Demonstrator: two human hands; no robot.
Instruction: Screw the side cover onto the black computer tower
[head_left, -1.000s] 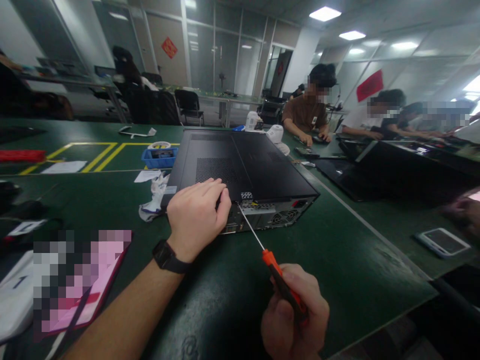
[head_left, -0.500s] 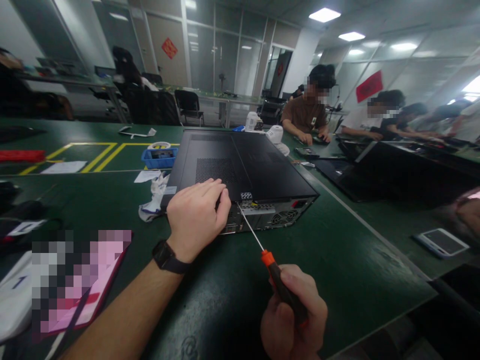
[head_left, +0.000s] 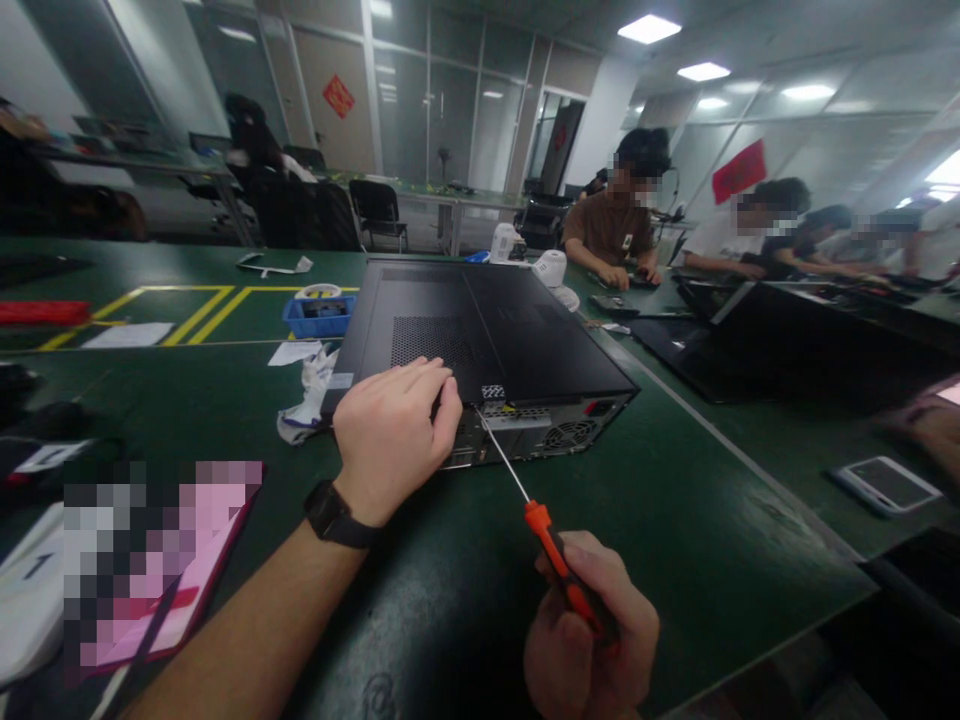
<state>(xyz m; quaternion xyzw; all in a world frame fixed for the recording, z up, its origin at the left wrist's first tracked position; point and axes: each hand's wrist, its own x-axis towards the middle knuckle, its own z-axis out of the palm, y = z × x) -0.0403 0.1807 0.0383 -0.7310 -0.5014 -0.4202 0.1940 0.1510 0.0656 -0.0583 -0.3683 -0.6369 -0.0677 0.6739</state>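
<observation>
"Nearest?"

"The right hand (head_left: 626, 610), right of lower centre — clamped round an orange-and-black screwdriver (head_left: 538, 517)."

"And the left hand (head_left: 394, 425)?"

"Mid-frame, on the near edge of the black computer case (head_left: 517, 330); whether it grips, I cannot tell. The screwdriver's tip reaches that edge too."

"Beyond?"

"A blue bin (head_left: 319, 326) — left of centre, beside the case on the green table (head_left: 720, 520)."

An electronics workshop in an office-like room, by the look of it: the green bench (head_left: 720, 540) here, marked with yellow lines (head_left: 210, 314), carries a PC case (head_left: 540, 335), a screwdriver (head_left: 551, 538) at its edge; co-workers (head_left: 611, 222) sit off right, glass walls (head_left: 454, 90) stand behind, lights (head_left: 650, 28) glow overhead.
</observation>
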